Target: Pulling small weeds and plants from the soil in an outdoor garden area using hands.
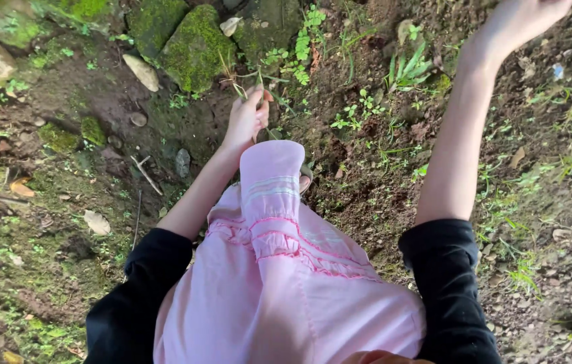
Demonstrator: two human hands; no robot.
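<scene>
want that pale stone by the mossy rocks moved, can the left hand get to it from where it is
Probably yes. The left hand grips grass stems just right of the pale stone, with only bare soil between them. It would have to let go of the grass stems first.

Two hands show: the left hand point(247, 116) and the right hand point(522, 20). One grass stalk point(235, 82) shows, perhaps more. Two big mossy rocks point(195, 47) and two pale stones point(142, 71) show.
</scene>
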